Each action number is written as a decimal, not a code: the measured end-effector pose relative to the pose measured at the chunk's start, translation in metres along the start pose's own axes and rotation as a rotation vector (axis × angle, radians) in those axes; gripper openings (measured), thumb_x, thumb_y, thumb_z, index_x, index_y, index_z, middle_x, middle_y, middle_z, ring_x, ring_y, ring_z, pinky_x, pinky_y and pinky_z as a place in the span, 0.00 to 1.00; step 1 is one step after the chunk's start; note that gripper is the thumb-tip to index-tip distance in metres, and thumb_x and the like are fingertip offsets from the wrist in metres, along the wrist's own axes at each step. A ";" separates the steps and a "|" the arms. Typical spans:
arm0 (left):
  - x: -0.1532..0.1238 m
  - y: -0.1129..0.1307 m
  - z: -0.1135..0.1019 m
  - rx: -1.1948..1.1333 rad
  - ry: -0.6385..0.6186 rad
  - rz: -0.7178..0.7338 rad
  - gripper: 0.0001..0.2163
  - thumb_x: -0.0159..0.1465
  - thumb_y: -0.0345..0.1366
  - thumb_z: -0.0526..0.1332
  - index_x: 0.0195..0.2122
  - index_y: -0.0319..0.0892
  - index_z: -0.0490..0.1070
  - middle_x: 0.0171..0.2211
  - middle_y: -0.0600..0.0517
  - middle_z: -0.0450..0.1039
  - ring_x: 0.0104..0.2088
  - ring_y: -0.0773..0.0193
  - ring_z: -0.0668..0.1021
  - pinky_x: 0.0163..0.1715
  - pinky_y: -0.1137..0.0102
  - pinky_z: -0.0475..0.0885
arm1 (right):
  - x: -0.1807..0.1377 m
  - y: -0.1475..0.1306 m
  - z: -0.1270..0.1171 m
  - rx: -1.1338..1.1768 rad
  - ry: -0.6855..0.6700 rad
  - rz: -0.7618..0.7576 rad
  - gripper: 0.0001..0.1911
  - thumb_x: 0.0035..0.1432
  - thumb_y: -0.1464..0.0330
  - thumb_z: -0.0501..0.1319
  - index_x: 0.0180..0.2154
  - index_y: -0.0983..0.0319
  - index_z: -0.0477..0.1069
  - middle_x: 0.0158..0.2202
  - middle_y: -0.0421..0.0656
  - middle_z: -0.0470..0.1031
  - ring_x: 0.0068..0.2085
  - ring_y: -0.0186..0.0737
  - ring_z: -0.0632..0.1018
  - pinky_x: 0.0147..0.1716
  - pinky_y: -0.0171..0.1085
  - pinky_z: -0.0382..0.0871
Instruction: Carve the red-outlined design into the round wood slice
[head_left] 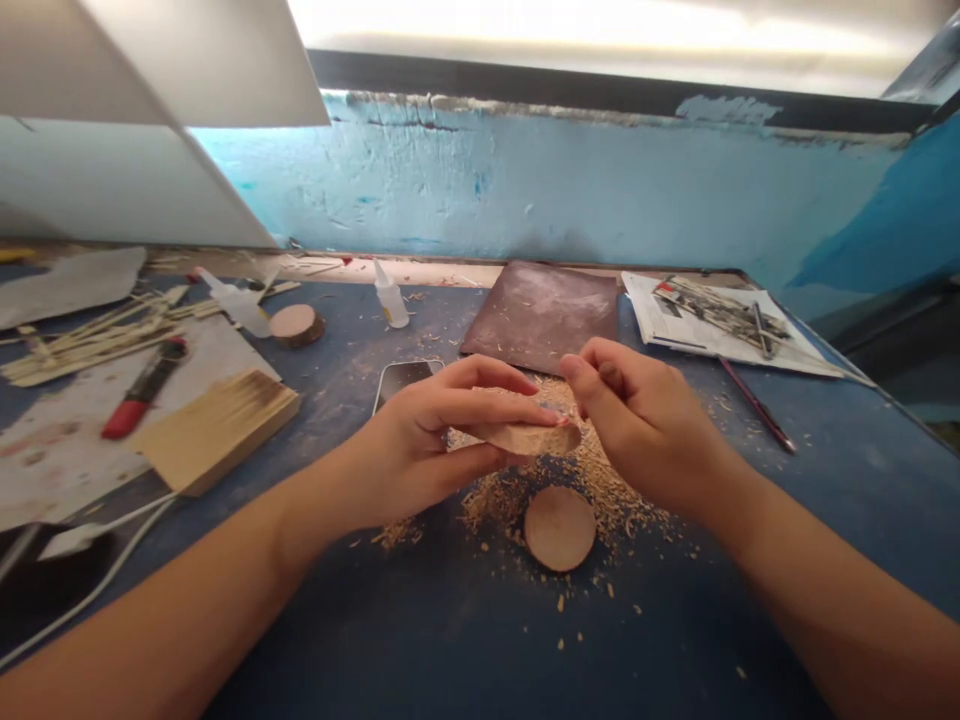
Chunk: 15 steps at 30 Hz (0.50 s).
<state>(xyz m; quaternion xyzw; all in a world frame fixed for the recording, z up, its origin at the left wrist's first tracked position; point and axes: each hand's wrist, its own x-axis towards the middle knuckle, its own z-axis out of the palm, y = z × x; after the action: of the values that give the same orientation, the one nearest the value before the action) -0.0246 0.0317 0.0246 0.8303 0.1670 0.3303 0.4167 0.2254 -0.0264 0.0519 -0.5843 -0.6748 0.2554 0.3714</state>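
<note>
My left hand (pixel 450 420) grips a flat, pale piece of wood (pixel 525 438) between the fingers above and the thumb below, over the middle of the table. Just right of that wood, my right hand (pixel 637 415) is closed with the thumb pressed on the curled fingers. A small brownish end shows within its grip, but I cannot make out what it belongs to. Below both hands a round wooden disc (pixel 559 528) lies on the blue table. Wood shavings (pixel 615 480) are scattered around the disc and under the hands.
Behind the hands lies a brown sheet (pixel 544 315). A phone (pixel 405 378) is partly hidden by my left hand. Leftward are a wooden block (pixel 217 430), a red-and-black tool (pixel 145 388), a wood slice (pixel 296 325) and glue bottles (pixel 390 300). A pencil (pixel 757 405) lies right.
</note>
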 end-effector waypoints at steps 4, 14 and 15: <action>-0.002 0.004 0.007 0.042 0.126 0.118 0.23 0.75 0.24 0.69 0.65 0.57 0.85 0.60 0.46 0.80 0.64 0.59 0.83 0.64 0.70 0.81 | 0.008 0.011 -0.001 0.009 -0.084 0.199 0.24 0.80 0.49 0.59 0.35 0.58 0.70 0.24 0.36 0.70 0.25 0.33 0.68 0.26 0.39 0.58; -0.005 0.007 0.029 -0.292 0.242 -0.297 0.50 0.58 0.34 0.86 0.78 0.55 0.66 0.76 0.42 0.69 0.73 0.40 0.77 0.74 0.49 0.76 | 0.012 0.002 0.009 0.777 -0.121 0.348 0.25 0.59 0.58 0.81 0.47 0.61 0.72 0.25 0.30 0.71 0.21 0.25 0.64 0.18 0.29 0.53; -0.003 0.008 0.031 -0.433 0.209 -0.369 0.54 0.56 0.33 0.86 0.80 0.54 0.61 0.75 0.41 0.71 0.72 0.40 0.78 0.72 0.50 0.78 | 0.012 0.002 0.009 0.776 -0.111 0.327 0.24 0.61 0.59 0.81 0.47 0.61 0.72 0.25 0.29 0.71 0.21 0.25 0.64 0.18 0.29 0.52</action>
<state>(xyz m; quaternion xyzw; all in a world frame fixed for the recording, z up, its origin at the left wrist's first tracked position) -0.0055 0.0073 0.0160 0.6391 0.2827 0.3608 0.6176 0.2187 -0.0135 0.0474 -0.4861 -0.4461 0.5771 0.4814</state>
